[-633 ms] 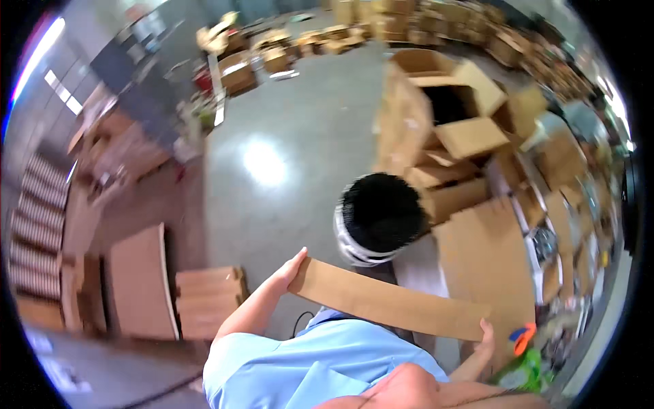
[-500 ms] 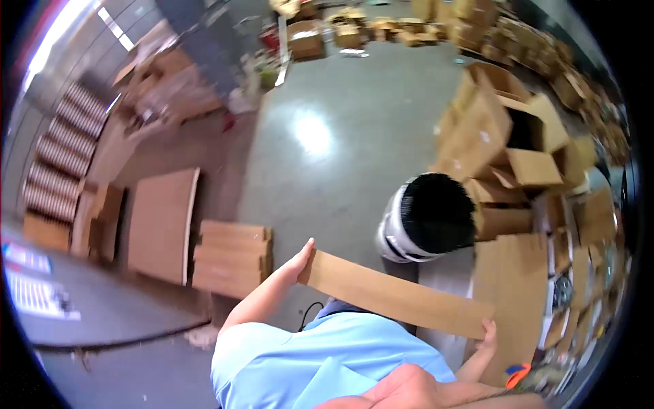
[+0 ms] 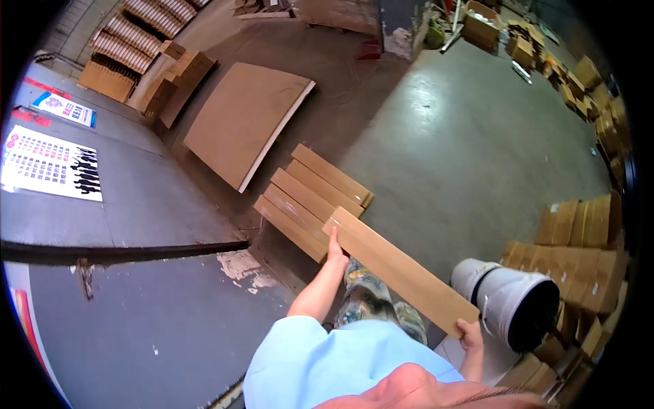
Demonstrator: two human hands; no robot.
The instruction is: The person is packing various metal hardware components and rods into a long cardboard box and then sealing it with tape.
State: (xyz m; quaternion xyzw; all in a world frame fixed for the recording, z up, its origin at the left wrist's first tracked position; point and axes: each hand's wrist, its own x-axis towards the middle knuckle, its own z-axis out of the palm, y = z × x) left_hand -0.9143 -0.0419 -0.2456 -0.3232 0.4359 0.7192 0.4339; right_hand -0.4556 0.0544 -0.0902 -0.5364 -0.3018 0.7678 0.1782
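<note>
A long, narrow piece of flat brown cardboard (image 3: 402, 270) stretches across in front of my body, its left end farther away than its right. My left hand (image 3: 335, 247) grips the far left end, thumb along its edge. At the near right end my right hand (image 3: 470, 335) has its fingers wrapped over the corner. Just beyond the left end lies a stack of similar long cardboard pieces (image 3: 289, 210), partly hidden behind the held one. A white bucket with a dark inside (image 3: 501, 307) stands to the right of my right hand.
A big flat cardboard slab (image 3: 245, 123) lies beyond the stack at the left. A grey wall (image 3: 157, 177) with posted sheets (image 3: 54, 160) closes off the left side. Cardboard boxes (image 3: 565, 266) pile up at the right, and more cartons (image 3: 482, 26) line the far floor.
My view has swung left, toward the stack of cardboard pieces. The held piece has come along in both hands, its left end now in front of that stack.
</note>
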